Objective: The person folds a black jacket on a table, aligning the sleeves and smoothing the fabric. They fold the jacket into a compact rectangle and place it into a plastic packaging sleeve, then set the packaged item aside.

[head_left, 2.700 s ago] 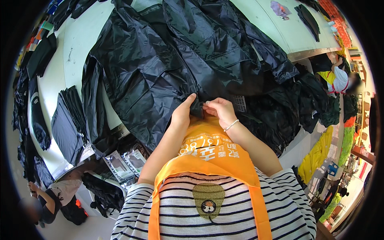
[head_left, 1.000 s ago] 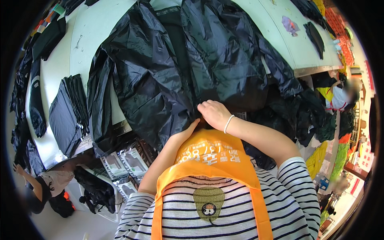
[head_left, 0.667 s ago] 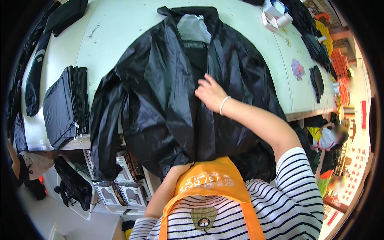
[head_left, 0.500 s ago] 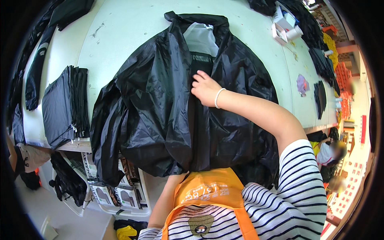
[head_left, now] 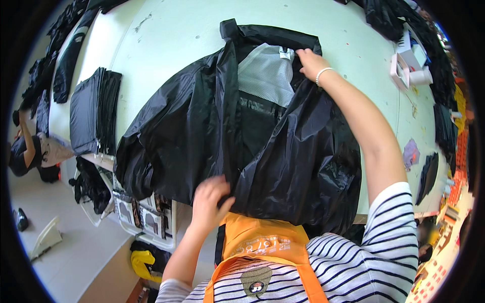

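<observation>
A shiny black jacket (head_left: 192,126) lies front up with its collar towards the far side of the table. Its front is parted at the top, where white mesh lining (head_left: 265,73) and a small label (head_left: 284,52) show. At the collar's right side, my right hand (head_left: 311,65) pinches the edge of the jacket. My left hand (head_left: 209,199) is over the lower front near the hem, slightly blurred, with thumb and fingers apart and nothing in them.
Stacked black folded pieces (head_left: 96,111) stand at the left on the pale table (head_left: 172,35). A pink and white box (head_left: 399,72), a purple scrap (head_left: 411,153) and black folded cloth (head_left: 428,177) lie at the right. Printed packages (head_left: 149,214) sit below the table edge. A person (head_left: 28,151) is at far left.
My right hand has moved from the middle of the jacket up to the collar, and the front is parted wider. My left hand has come up from under the hem onto the front.
</observation>
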{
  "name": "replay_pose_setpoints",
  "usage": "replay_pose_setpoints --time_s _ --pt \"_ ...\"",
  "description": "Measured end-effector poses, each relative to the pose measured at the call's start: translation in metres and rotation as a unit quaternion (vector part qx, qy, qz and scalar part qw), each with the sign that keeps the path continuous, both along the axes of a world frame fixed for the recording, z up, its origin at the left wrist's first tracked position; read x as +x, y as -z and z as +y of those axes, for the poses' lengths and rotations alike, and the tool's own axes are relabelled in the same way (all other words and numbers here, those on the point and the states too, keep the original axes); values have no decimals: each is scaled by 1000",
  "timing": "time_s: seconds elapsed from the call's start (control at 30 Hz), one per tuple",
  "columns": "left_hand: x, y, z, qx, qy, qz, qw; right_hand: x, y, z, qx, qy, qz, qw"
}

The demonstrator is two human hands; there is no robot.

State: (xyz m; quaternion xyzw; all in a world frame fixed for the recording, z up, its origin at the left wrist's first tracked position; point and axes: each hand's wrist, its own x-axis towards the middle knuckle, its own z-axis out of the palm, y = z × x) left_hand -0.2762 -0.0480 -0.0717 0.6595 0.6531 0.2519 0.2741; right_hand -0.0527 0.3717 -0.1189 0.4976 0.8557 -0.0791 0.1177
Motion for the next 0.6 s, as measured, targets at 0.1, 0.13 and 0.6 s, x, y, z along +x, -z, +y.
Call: replay_pose_setpoints --time_s 0.1,0.13,0.6 --pt "16 36 36 -109 -32 176 978 28 -28 45 -17 -108 207 972" --pt "17 57 30 -120 -43 219 967 22 -67 41 -199 35 334 921" --pt "16 63 50 -83 -19 219 972 -58 -15 -247 -86 -288 248 921"
